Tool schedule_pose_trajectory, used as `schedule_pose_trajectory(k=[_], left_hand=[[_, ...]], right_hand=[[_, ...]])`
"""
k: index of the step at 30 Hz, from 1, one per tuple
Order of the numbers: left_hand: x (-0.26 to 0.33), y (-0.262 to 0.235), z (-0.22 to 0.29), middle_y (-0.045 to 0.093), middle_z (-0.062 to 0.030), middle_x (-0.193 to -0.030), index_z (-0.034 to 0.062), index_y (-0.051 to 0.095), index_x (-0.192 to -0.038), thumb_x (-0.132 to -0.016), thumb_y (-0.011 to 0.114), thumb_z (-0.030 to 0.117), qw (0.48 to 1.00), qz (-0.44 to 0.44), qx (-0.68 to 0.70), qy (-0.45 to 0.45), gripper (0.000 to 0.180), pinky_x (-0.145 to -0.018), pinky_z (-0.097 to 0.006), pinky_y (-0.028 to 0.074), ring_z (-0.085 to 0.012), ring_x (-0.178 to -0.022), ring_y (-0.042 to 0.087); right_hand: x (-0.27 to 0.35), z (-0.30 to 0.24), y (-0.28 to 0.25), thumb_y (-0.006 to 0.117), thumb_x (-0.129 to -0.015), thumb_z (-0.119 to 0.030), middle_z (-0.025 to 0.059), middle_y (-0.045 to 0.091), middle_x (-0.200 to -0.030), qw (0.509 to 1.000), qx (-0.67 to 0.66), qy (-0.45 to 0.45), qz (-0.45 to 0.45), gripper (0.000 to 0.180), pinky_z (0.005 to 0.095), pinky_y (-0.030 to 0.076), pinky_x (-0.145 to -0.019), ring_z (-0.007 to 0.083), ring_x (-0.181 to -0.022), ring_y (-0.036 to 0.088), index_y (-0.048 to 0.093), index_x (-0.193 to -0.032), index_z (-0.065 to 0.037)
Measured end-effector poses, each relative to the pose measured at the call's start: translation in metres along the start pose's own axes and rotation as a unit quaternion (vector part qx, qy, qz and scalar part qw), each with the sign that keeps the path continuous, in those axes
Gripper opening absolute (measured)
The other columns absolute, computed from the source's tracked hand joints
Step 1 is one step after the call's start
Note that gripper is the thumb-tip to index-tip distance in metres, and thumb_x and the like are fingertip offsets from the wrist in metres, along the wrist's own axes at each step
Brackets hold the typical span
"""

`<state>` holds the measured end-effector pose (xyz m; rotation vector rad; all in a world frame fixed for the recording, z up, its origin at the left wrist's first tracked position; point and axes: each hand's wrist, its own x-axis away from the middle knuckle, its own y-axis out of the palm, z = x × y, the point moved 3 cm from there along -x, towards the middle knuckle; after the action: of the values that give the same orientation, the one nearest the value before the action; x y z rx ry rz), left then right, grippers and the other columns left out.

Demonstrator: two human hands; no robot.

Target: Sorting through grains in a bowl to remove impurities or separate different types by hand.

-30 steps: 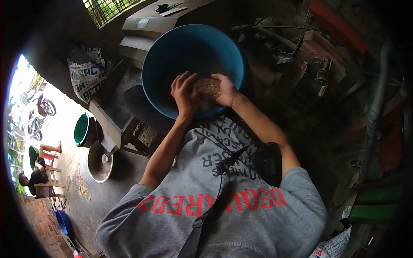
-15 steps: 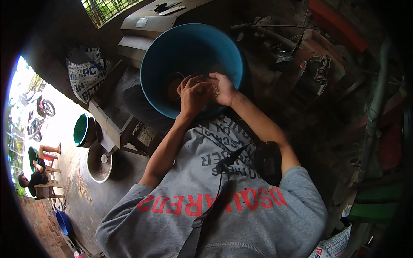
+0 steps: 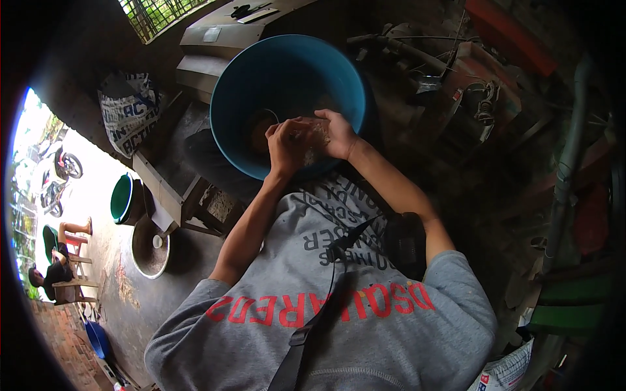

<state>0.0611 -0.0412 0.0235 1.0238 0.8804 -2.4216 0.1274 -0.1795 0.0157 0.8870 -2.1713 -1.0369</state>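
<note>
A large blue basin [image 3: 287,72] stands in front of me, tilted so I look into it. My left hand [image 3: 282,146] and my right hand [image 3: 336,133] meet over its near rim, fingers curled around a pale, grainy clump [image 3: 312,140] pressed between them. A thin strand or wire curves up from the clump inside the basin. The basin's bottom is dark and partly hidden by my hands.
A grey metal machine [image 3: 215,45] sits behind the basin, a printed sack [image 3: 127,111] to its left. A green bucket [image 3: 122,199] and a round metal pan [image 3: 150,247] lie on the floor at left. Tangled hoses and metal parts [image 3: 469,85] fill the right. A person sits on a bench [image 3: 55,274] outside.
Both hands have drawn back from deeper in the basin toward its near rim, staying together around the clump.
</note>
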Motion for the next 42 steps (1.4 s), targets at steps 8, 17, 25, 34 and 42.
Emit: schedule_pose_trajectory(k=[8, 17, 25, 34, 42], left_hand=[[-0.005, -0.003, 0.005, 0.078, -0.0024, -0.101, 0.0141, 0.079, -0.102, -0.083, 0.078, 0.009, 0.998, 0.023, 0.047, -0.024, 0.019, -0.093, -0.037, 0.048, -0.0224, -0.095, 0.071], [-0.002, -0.010, -0.008, 0.070, -0.0088, -0.132, 0.0157, 0.078, -0.117, -0.087, 0.075, 0.012, 0.992, 0.108, -0.012, -0.067, 0.030, -0.110, -0.043, 0.042, -0.0312, -0.131, 0.057], [0.002, 0.006, 0.014, 0.065, -0.0042, -0.140, 0.0253, 0.083, -0.102, -0.079, 0.085, 0.025, 0.990, -0.120, -0.012, 0.075, 0.023, -0.118, -0.052, 0.025, -0.0375, -0.147, 0.040], [-0.005, 0.008, 0.008, 0.072, -0.0024, -0.128, 0.0178, 0.080, -0.099, -0.083, 0.081, 0.011, 0.991, -0.110, 0.006, 0.079, 0.018, -0.112, -0.048, 0.040, -0.0335, -0.135, 0.055], [-0.007, 0.006, 0.018, 0.074, -0.0039, -0.121, 0.0135, 0.079, -0.100, -0.084, 0.082, 0.016, 0.990, -0.096, 0.031, 0.098, 0.016, -0.104, -0.043, 0.045, -0.0298, -0.120, 0.063]], right_hand=[[-0.006, -0.002, -0.010, 0.034, -0.106, -0.033, 0.0226, 0.071, -0.123, 1.000, -0.006, -0.002, -0.012, 0.054, 0.0476, 0.050, -0.109, 0.0350, -0.117, 0.068, 0.063, -0.128, 0.006], [-0.008, 0.002, -0.016, 0.034, -0.106, -0.036, 0.0183, 0.068, -0.127, 0.991, -0.038, -0.053, 0.114, 0.051, 0.0486, 0.051, -0.107, 0.0337, -0.118, 0.066, 0.059, -0.130, 0.001], [-0.006, 0.000, -0.017, 0.035, -0.105, -0.041, 0.0161, 0.070, -0.120, 0.994, -0.018, -0.042, 0.097, 0.050, 0.0485, 0.051, -0.104, 0.0327, -0.115, 0.065, 0.062, -0.124, -0.003], [-0.003, -0.002, -0.016, 0.029, -0.108, -0.037, 0.0209, 0.061, -0.137, 0.997, -0.006, -0.010, 0.076, 0.054, 0.0521, 0.047, -0.109, 0.0351, -0.124, 0.061, 0.056, -0.134, 0.001], [-0.004, -0.006, -0.016, 0.035, -0.108, -0.037, 0.0206, 0.066, -0.128, 0.992, -0.049, -0.020, 0.117, 0.053, 0.0461, 0.047, -0.108, 0.0330, -0.119, 0.064, 0.055, -0.132, 0.005]])
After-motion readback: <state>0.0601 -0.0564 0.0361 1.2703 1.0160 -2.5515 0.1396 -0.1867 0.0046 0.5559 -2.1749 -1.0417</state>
